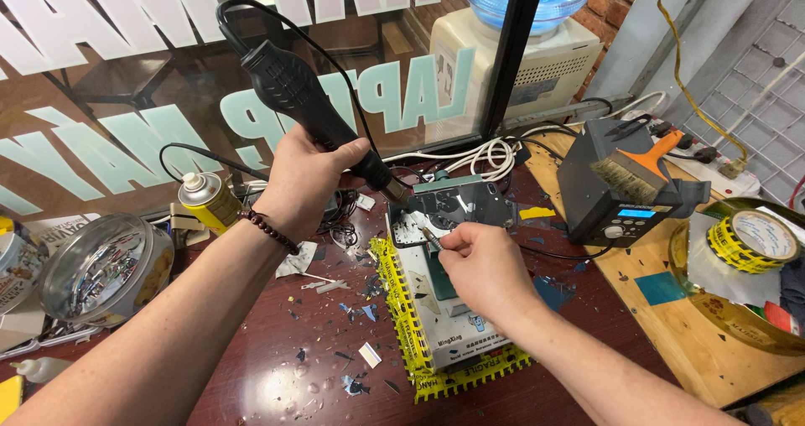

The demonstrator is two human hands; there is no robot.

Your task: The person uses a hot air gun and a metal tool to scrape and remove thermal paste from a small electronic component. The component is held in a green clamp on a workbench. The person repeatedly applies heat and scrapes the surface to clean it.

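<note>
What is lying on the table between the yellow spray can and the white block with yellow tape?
In the head view, between the yellow spray can and the white block, the left hand and forearm cross, with paper scraps on the dark table.

The left hand [300,179] is gripping a black hot-air gun [314,107] by its handle, tilting it so the metal nozzle is pointing down at a small circuit board [444,212]. The right hand [485,268] is pinching tweezers [430,238], their tip touching the board just beside the nozzle. The board is sitting on a white work pad [436,313] edged with yellow-and-black tape, lying on the dark red surface [277,376] among scattered scraps. A yellow spray can [208,200] and a round clear tub [105,268] are standing to the left. To the right, a grey rework station [616,187] is carrying an orange-handled brush [637,170], near a roll of yellow tape [755,240].
</note>
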